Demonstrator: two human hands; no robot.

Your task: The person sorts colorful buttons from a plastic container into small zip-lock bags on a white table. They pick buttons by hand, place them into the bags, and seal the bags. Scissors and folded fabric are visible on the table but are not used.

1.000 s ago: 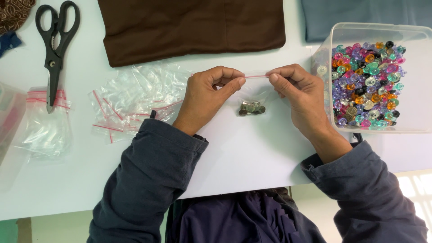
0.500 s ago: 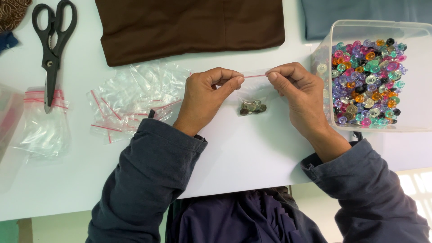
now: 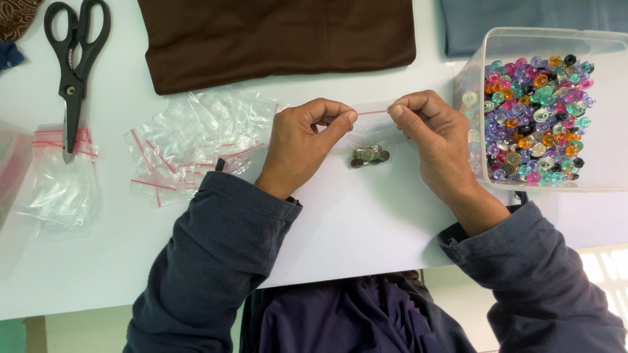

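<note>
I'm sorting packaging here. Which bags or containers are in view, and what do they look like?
Small clear bag: pinched between left hand and right hand, red strip.
Clear bag pile: left of the hands, red strips.
Clear plastic tub: right, holding multicoloured buttons.

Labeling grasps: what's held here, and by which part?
Both hands pinch one small clear zip bag by its red-striped top edge: left hand at the left end, right hand at the right end, using fingers.

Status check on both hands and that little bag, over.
Left hand and right hand pinch small clear bag by its top edge. Metal buttons on table below. Nothing in the way.
</note>
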